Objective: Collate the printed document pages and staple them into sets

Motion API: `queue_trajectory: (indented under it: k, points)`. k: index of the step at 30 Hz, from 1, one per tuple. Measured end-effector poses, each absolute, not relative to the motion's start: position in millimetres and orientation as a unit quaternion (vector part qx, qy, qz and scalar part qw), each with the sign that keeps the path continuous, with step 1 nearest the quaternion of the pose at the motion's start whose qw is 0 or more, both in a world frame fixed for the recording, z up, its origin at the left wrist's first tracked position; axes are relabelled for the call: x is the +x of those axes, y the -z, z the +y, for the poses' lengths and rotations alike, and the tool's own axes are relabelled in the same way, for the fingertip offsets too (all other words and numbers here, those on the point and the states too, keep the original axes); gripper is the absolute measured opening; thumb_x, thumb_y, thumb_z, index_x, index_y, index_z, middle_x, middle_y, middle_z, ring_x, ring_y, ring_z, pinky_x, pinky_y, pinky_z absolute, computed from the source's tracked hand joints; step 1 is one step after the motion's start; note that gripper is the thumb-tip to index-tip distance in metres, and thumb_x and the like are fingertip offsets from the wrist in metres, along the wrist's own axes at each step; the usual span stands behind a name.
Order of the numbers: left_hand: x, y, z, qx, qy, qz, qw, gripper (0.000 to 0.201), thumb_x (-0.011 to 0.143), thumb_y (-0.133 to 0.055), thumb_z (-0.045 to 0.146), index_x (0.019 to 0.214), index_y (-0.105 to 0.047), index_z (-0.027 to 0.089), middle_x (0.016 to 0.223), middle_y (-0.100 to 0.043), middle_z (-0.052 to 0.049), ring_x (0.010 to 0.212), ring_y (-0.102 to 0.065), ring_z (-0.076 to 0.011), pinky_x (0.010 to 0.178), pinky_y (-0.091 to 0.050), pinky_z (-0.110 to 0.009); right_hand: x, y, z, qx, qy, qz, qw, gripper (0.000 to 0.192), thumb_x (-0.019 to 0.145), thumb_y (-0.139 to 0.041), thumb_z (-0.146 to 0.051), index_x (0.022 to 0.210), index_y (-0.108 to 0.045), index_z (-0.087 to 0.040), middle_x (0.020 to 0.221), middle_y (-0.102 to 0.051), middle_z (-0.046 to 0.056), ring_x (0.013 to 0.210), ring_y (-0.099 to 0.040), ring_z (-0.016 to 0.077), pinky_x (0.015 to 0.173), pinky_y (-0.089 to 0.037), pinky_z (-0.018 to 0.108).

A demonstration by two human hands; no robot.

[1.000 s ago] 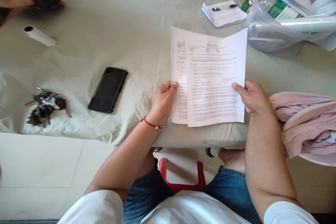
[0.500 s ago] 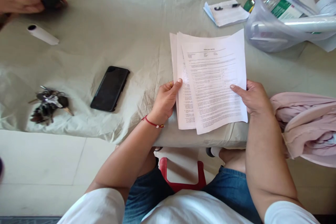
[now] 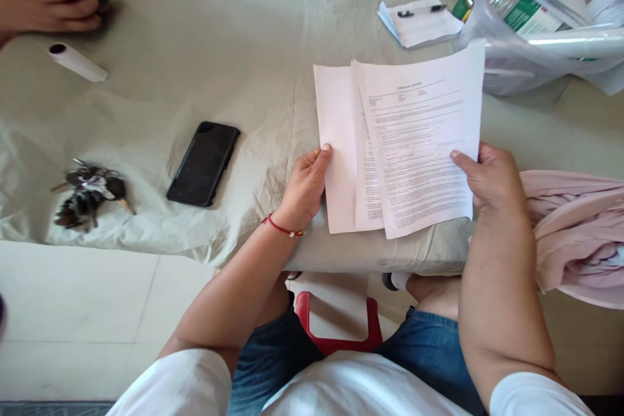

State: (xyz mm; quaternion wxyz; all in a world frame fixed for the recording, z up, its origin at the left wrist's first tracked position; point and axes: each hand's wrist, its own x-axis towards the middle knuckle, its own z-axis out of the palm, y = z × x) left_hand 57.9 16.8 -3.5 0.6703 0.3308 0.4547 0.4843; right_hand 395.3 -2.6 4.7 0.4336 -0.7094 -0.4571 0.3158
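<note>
Sorting papers: left hand grips the blank sheet, right hand grips the printed sheets; next they likely need squaring together

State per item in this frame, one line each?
White printed paper sheets: fanned apart, held at both sides.
Left hand: grip on left blank sheet.
Right hand: grip on top sheet.
Black smartphone: flat, screen dark.
Bunch of metal keys: lying loose.
Black pen: resting on notepad.
</note>
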Motion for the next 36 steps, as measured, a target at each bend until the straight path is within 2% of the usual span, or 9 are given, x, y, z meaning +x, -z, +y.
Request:
queue_trajectory:
  k: [4, 10, 16, 29, 36]
  points:
    - [56.4, 4.2, 17.5, 0.339, -0.479, 0.468, 0.661, 0.057, 0.079, -0.089, 0.075, 0.092, -0.074, 0.021, 0.092, -0.083, -0.011, 0.103, -0.082, -0.0337, 0.082, -0.067, -0.041, 398.9, -13.6, -6.8, -0.714, -0.304, -0.405, 0.482, 0.030, 0.076, -0.092, -0.040, 0.105, -0.087, -0.031, 0.101, -0.087, -0.001, 0.092, -0.082, 0.0322, 0.093, -0.069, 0.055]
    - [56.0, 3.0, 17.3, 0.342, -0.472, 0.467, 0.664, 0.057, 0.080, -0.088, 0.075, 0.091, -0.073, 0.021, 0.088, -0.082, -0.010, 0.100, -0.082, -0.0332, 0.080, -0.067, -0.040, 391.5, -20.1, -8.2, -0.702, -0.323, -0.398, 0.494, 0.031, 0.072, -0.097, -0.042, 0.100, -0.086, -0.033, 0.100, -0.088, -0.001, 0.099, -0.083, 0.0360, 0.101, -0.068, 0.061]
    - [57.2, -0.1, 15.9, 0.342, -0.467, 0.474, 0.663, 0.055, 0.081, -0.088, 0.073, 0.093, -0.075, 0.021, 0.091, -0.083, -0.011, 0.102, -0.081, -0.0335, 0.083, -0.066, -0.041, 384.3, -20.9, -5.7, -0.678, -0.341, -0.388, 0.522, 0.035, 0.068, -0.100, -0.043, 0.097, -0.085, -0.031, 0.110, -0.088, -0.001, 0.112, -0.081, 0.0348, 0.111, -0.064, 0.058]
    - [60.9, -4.6, 14.2, 0.343, -0.455, 0.482, 0.665, 0.046, 0.084, -0.088, 0.065, 0.085, -0.072, 0.022, 0.094, -0.083, -0.010, 0.092, -0.080, -0.0280, 0.076, -0.064, -0.037, 372.1, -14.4, -1.6, -0.658, -0.386, -0.389, 0.516, 0.037, 0.065, -0.101, -0.042, 0.096, -0.085, -0.029, 0.111, -0.088, 0.001, 0.111, -0.081, 0.0361, 0.108, -0.065, 0.057]
    - [60.2, -7.5, 14.6, 0.331, -0.446, 0.476, 0.682, 0.026, 0.085, -0.086, 0.045, 0.089, -0.075, 0.021, 0.098, -0.084, -0.009, 0.090, -0.079, -0.0266, 0.077, -0.063, -0.037, 373.4, -11.7, -0.7, -0.661, -0.384, -0.395, 0.509, 0.040, 0.066, -0.100, -0.046, 0.099, -0.084, -0.028, 0.110, -0.087, 0.003, 0.111, -0.081, 0.0366, 0.104, -0.067, 0.058]
